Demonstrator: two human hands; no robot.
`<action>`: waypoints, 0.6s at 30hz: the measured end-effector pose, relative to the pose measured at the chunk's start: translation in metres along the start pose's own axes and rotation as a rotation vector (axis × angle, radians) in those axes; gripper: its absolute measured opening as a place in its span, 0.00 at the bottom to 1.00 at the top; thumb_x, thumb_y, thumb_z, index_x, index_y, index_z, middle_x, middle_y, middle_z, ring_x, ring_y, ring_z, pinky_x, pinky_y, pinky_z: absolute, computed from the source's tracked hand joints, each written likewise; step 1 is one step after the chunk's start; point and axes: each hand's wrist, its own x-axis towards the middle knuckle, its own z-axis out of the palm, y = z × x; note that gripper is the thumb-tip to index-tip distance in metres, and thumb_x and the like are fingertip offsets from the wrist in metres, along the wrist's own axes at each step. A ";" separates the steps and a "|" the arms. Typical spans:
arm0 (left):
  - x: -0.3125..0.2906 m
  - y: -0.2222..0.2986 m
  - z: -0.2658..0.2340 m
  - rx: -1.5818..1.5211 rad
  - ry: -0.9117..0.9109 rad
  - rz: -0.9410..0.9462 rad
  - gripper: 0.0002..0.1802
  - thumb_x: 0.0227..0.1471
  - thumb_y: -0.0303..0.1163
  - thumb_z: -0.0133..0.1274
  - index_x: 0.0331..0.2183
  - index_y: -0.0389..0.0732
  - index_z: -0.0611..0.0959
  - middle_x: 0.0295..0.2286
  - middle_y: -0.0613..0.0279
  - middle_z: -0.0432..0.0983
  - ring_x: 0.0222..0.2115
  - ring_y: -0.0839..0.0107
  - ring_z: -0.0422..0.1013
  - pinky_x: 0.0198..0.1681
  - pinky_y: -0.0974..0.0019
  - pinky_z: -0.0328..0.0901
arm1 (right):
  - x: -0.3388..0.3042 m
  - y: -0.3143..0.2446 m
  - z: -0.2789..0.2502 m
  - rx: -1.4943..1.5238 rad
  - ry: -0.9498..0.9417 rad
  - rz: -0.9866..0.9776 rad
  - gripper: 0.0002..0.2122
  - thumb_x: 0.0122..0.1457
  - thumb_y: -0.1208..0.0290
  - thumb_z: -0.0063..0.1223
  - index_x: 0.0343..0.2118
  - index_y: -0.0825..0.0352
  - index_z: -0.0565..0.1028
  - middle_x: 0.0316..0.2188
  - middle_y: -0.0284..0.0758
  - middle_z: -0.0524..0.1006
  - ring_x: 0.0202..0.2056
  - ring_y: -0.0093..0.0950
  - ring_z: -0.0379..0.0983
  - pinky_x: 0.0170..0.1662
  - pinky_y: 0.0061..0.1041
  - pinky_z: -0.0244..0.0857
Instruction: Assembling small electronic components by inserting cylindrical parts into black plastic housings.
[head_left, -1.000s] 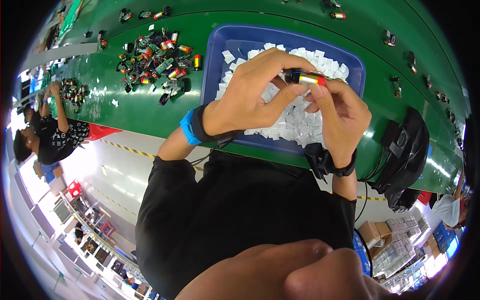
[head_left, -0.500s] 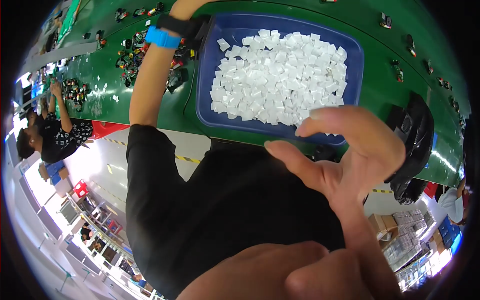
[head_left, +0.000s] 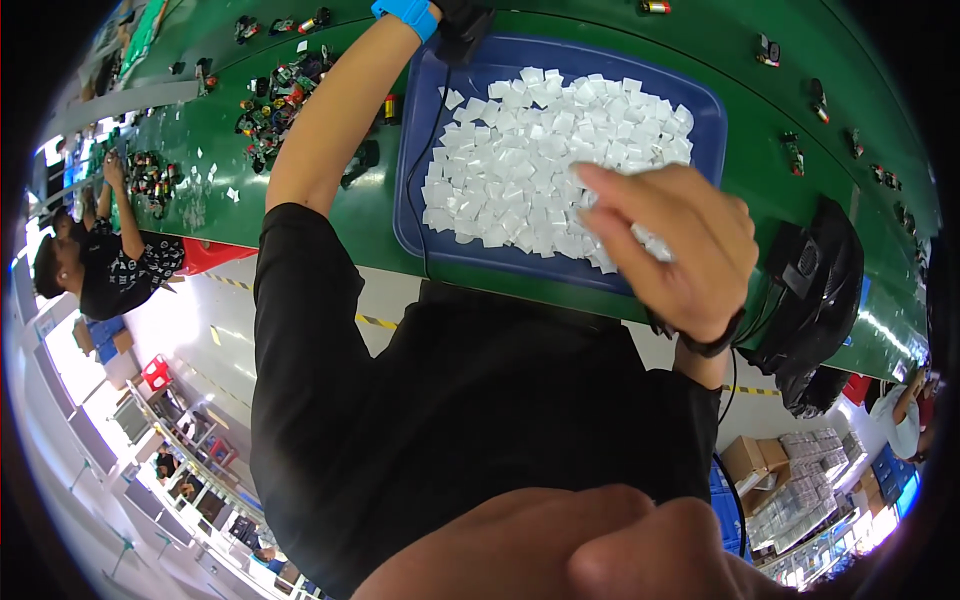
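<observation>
A blue tray (head_left: 410, 200) on the green table holds a heap of small white square pieces (head_left: 520, 165). My right hand (head_left: 690, 240) hovers over its near right part, a black band around the wrist. Thumb and index finger point left with a gap between their tips, while the other fingers are bent. Nothing shows in its grip. My left forearm (head_left: 340, 110) reaches up past the tray's left side. A blue strap (head_left: 408, 14) and a black device (head_left: 462, 35) sit at its wrist; the left hand itself lies beyond the top edge.
Small electronic assemblies (head_left: 275, 105) are piled left of the tray, and others (head_left: 793, 152) are scattered to the right. A black bag (head_left: 835, 290) hangs over the table's right edge. A dark cable (head_left: 410, 185) crosses the tray's left side. Another person (head_left: 120, 250) works at far left.
My right hand has moved away from the camera toward the tray, and its fingers have drawn closer together. My left arm has stretched up and right, taking the hand out of view.
</observation>
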 end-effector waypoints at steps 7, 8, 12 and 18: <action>-0.039 0.071 -0.052 -0.165 0.114 0.068 0.09 0.58 0.29 0.53 0.37 0.36 0.72 0.30 0.49 0.76 0.30 0.50 0.73 0.33 0.55 0.67 | -0.010 0.040 0.011 0.101 0.223 0.286 0.11 0.54 0.82 0.62 0.42 0.72 0.80 0.33 0.37 0.79 0.31 0.22 0.76 0.33 0.19 0.71; -0.046 0.085 -0.063 -0.334 0.141 0.062 0.09 0.59 0.29 0.53 0.37 0.36 0.71 0.29 0.52 0.76 0.31 0.56 0.74 0.34 0.59 0.67 | -0.009 0.042 0.013 0.123 0.271 0.352 0.11 0.56 0.81 0.61 0.44 0.73 0.79 0.35 0.37 0.79 0.33 0.22 0.76 0.34 0.19 0.73; -0.089 0.140 -0.085 -0.860 0.153 0.160 0.09 0.61 0.30 0.54 0.38 0.38 0.71 0.27 0.61 0.74 0.31 0.73 0.73 0.34 0.69 0.66 | -0.002 0.050 0.021 0.407 0.412 0.673 0.15 0.61 0.78 0.57 0.51 0.70 0.75 0.40 0.35 0.77 0.39 0.21 0.74 0.36 0.21 0.76; -0.136 0.189 -0.081 -1.026 0.123 -0.184 0.12 0.59 0.27 0.56 0.45 0.35 0.76 0.42 0.59 0.75 0.34 0.76 0.74 0.34 0.72 0.71 | -0.009 0.054 0.022 0.639 0.169 0.776 0.18 0.62 0.77 0.56 0.55 0.70 0.72 0.43 0.36 0.77 0.42 0.20 0.73 0.36 0.22 0.76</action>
